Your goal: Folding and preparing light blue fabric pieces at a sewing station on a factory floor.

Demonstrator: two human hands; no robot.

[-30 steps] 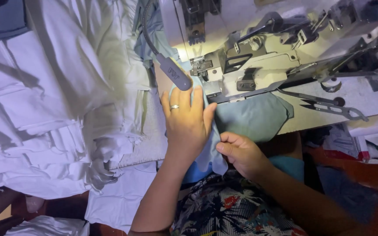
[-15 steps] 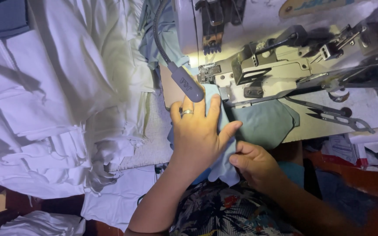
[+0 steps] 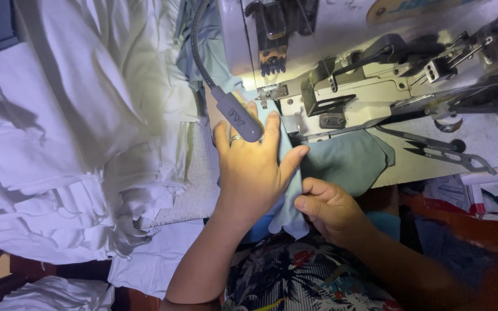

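My left hand (image 3: 255,167), a ring on one finger, lies flat with fingers spread on a light blue-green piece of fabric (image 3: 347,161), pressing it to the bed of a white sewing machine (image 3: 364,103). The fingertips reach close to the presser foot (image 3: 272,92). My right hand (image 3: 327,207) pinches the near edge of the same fabric just below and to the right of the left thumb. A grey gooseneck lamp head (image 3: 237,118) crosses over the left fingers.
A large heap of white garments (image 3: 64,144) fills the table's left side. Black scissors (image 3: 439,150) lie on the machine table at the right. Patterned cloth (image 3: 306,276) covers my lap. Red and dark items (image 3: 479,201) sit low at right.
Both hands have slid the fabric forward toward the presser foot. The view has shifted, so the machine looks closer and lower in frame.
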